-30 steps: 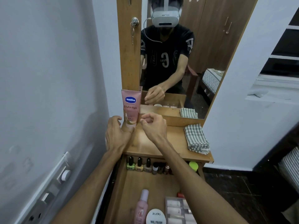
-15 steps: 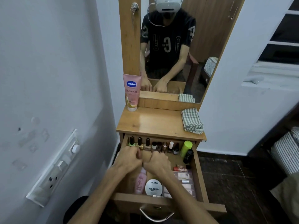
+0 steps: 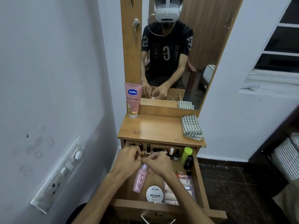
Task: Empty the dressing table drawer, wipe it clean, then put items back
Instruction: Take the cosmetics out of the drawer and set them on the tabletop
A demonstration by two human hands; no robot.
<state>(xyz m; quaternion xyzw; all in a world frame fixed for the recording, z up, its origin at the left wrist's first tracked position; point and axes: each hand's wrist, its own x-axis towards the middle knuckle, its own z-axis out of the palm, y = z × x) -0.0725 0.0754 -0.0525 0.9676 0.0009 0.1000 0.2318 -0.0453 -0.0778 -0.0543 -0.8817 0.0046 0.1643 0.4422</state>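
under both hands (image 3: 142,162), the pink bottle (image 3: 140,178).

drawer (image 3: 199,178): wooden, pulled open | nail polish bottles (image 3: 161,151): upright, rear row | cloth (image 3: 191,127): folded, tabletop

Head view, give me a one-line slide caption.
Both hands reach among nail polish bottles in the open drawer.

You have one pink tube (image 3: 133,100) and one folded cloth (image 3: 191,127) on the surface, one pink bottle (image 3: 140,180) and one round tin (image 3: 155,194) in the drawer (image 3: 200,183).
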